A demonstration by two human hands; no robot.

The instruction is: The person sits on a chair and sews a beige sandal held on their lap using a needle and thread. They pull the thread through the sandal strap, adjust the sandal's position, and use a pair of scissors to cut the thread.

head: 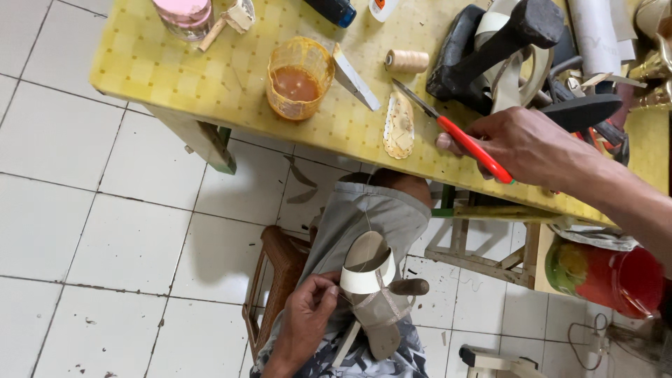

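**Scissors lifted off the table, sandal pinned on the knee**

Head view. The right hand [526, 143] is over the yellow table [182, 77], fingers curled round the red handles of a pair of scissors [458, 134]; the blades run up and left from the fingertips, tip near a spool [407, 61] of pale thread. Just left of the knuckles, a cream scalloped insole piece [399, 126] lies flat on the table. Further left of the blades stands a yellowed plastic cup [299, 77], holding brown liquid, likely glue, about half full, with a pale flat blade [353, 77] leaning on its rim. Well beyond that, at the far edge, a glass jar [184, 15] with a pink lid stands; what it contains cannot be told. Above the right hand a black cobbler's last [507, 42] carries a pale strap.

The left hand [308, 315] is low, on the lap, fingers closed on the side of a beige sandal [374, 294], thumb at the white band across it. The sandal lies sole-up on the grey-trousered knee [371, 210], heel pointing right of the fingers. Behind the wrist is a brown wooden stool [280, 269]. Under the table, below the right forearm, a red bucket [616, 276] stands with a green-and-red thing inside, its kind unclear.
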